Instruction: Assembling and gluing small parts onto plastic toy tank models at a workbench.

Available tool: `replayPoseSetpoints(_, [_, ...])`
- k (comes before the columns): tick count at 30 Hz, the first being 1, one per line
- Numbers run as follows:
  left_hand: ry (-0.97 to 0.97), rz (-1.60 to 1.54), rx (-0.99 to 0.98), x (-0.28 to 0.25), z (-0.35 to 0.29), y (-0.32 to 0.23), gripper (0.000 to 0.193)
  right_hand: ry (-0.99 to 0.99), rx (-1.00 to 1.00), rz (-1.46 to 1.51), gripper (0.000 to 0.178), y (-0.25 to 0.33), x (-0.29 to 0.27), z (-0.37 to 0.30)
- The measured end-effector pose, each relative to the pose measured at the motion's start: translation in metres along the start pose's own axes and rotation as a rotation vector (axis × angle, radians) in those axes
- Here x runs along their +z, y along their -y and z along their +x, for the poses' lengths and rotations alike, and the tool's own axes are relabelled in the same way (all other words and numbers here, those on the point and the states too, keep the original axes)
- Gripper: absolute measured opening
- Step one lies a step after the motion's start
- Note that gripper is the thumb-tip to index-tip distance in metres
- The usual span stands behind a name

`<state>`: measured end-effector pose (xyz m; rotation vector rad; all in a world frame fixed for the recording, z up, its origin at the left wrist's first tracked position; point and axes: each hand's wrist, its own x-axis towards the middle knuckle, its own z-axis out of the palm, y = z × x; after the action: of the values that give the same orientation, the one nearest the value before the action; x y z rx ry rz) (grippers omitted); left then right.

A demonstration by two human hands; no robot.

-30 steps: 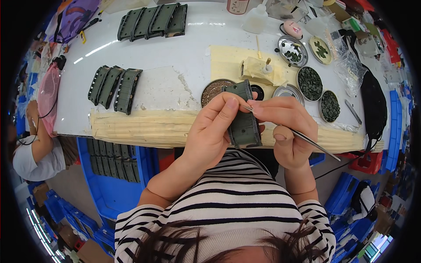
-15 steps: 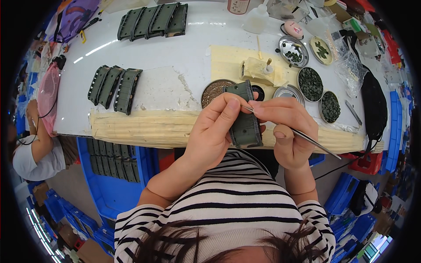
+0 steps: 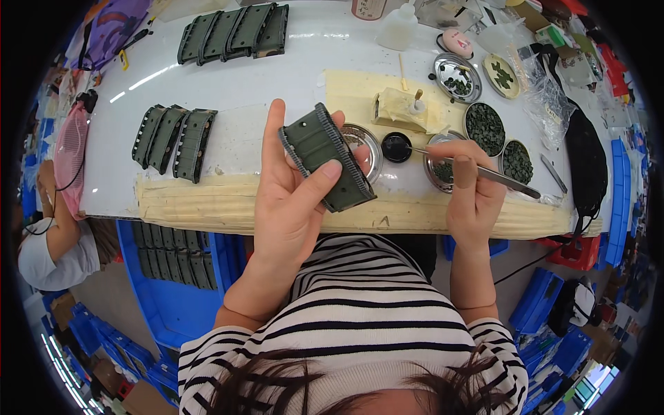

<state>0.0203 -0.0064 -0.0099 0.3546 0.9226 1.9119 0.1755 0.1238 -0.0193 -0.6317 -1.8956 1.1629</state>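
Observation:
Across the fingers of my left hand lies a dark green curved panel with toothed edges, its thumb pressed on the panel's face. My right hand pinches a pair of metal tweezers. Their thin tip reaches the rim of a small black pot filled with something dark; whether it touches cannot be made out. Under that hand is a round tin with small dark pieces, partly hidden. The panel and left fingers partly cover another silver tin.
Several similar green panels stand at the back left, others nearer. Tins of dark green bits and spare tweezers lie right. A taped block stands behind the pot. A blue crate sits below; a person is at left.
My left hand has moved left, opening its pinch and tilting the panel. My right hand has drawn away from the panel, bringing the tweezers' tip to the black pot.

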Motion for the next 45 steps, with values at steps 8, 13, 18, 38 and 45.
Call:
replayPoseSetpoints(8, [-0.030, -0.307, -0.126, -0.013, -0.001, -0.006, 0.062, 0.030, -0.167, -0.354, 0.012, -0.014, 0.007, 0.004])
replayPoseSetpoints(13, [-0.052, -0.451, -0.147, -0.019, 0.000, -0.005, 0.059, 0.040, -0.170, -0.389, 0.012, -0.016, 0.009, 0.004])
replayPoseSetpoints(18, [-0.065, -0.371, -0.117, -0.015, 0.000, -0.009, 0.047, 0.042, -0.170, -0.407, 0.011, -0.015, 0.009, 0.004])
replayPoseSetpoints(38, [-0.136, -0.324, -0.211, -0.006, 0.003, -0.011, 0.037, 0.168, -0.283, 0.207, 0.018, 0.021, 0.018, 0.006])
replayPoseSetpoints(45, [-0.145, -0.259, -0.190, -0.003, -0.001, -0.010, 0.040, 0.155, -0.205, 0.214, 0.016, 0.025, 0.024, 0.007])
